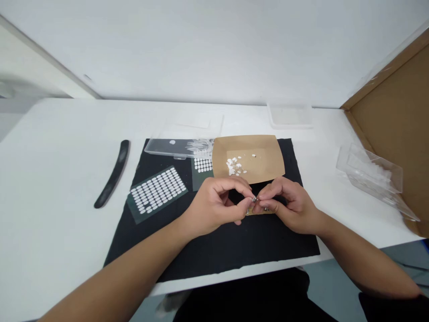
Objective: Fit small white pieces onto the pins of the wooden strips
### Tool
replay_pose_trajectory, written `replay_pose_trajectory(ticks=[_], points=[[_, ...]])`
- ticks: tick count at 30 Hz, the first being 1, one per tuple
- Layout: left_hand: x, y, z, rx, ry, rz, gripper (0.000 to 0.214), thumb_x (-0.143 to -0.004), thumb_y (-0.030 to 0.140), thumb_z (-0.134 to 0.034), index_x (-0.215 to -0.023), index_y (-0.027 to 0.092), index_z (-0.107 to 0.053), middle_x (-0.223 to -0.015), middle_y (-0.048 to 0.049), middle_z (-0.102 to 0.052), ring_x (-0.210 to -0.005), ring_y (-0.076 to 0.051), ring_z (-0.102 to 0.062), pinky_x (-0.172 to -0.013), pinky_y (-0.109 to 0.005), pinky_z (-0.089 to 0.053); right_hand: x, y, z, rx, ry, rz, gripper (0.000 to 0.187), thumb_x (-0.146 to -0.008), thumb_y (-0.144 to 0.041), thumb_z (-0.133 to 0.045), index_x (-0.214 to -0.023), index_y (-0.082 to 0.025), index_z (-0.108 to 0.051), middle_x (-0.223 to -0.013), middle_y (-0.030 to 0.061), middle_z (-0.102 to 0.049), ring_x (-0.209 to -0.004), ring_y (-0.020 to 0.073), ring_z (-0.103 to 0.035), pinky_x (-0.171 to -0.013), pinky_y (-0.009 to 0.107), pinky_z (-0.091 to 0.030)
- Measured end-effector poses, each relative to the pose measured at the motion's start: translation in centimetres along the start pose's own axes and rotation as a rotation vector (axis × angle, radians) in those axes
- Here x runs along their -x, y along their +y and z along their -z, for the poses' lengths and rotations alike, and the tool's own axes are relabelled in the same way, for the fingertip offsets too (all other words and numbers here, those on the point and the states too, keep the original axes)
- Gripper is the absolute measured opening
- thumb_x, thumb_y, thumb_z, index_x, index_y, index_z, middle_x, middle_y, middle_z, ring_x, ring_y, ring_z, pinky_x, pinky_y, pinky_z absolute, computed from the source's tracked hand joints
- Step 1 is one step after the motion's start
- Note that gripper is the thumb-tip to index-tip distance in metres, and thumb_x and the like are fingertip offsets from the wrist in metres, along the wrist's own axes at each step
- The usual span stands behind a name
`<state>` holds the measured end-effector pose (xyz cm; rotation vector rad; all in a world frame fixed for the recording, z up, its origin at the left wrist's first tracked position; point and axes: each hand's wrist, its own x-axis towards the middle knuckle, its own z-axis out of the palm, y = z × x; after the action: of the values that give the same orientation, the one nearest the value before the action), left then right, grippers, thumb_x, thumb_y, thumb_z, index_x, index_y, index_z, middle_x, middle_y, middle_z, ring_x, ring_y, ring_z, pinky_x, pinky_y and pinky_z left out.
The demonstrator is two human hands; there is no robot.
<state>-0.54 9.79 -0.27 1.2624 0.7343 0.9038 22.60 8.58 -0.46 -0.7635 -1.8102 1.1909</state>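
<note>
1. Pinching at fingertip level in the head view, the left hand (223,201) has thumb and forefinger nearly together on a small silvery piece (254,199), just in front of the brown paper tray (275,156); the piece's shape is too small to tell.
2. The right hand (291,205) meets it there, thumb and forefinger almost closed; whether these fingertips grip the piece too, I cannot tell.
3. Below the fingers, nearer the wearer than the tray, a yellowish strip (268,212) with shiny bits is mostly covered by the hands.
4. Inside the tray, white ovals (231,166) lie heaped toward the left, some overlapping.
5. Left of the tray, one dark card (159,190) shows rows of white ovals; a second card (203,167) is partly hidden by the tray.
6. Also left, a clear case (164,153) has blurred edges; farther out lies a black curved file (112,174).
7. Well right of the tray, a clear container (375,172) holds indistinct pale contents; a cardboard box (395,120) beyond is cut off.
</note>
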Motion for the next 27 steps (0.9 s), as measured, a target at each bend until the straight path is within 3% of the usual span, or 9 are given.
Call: replay_pose_trajectory(ticks=[12, 27], points=[[0.0, 0.21, 0.11, 0.0, -0.015, 0.0, 0.014, -0.087, 0.024, -0.081, -0.096, 0.013, -0.082, -0.098, -0.0112, -0.074, -0.068, -0.016, -0.074, -0.043, -0.02, -0.065, -0.23, -0.35, 0.17, 0.025, 0.008, -0.015, 0.003, -0.104, -0.023, -0.068, -0.103, -0.022, -0.066, -0.092, 0.0013, -0.079, -0.086, 0.014, -0.079, -0.077, 0.027, -0.065], [-0.26, 0.68, -0.1, -0.023, -0.041, 0.034, 0.017, -0.086, 0.03, -0.085, -0.089, 0.014, -0.082, -0.089, -0.008, -0.072, -0.068, -0.017, -0.073, -0.039, -0.02, -0.062, -0.52, 0.05, 0.51, 0.405, 0.003, 0.214, 0.007, -0.106, -0.02, -0.061, -0.107, -0.026, -0.064, -0.096, -0.0005, -0.081, -0.082, 0.0143, -0.076, -0.078, 0.033, -0.053]])
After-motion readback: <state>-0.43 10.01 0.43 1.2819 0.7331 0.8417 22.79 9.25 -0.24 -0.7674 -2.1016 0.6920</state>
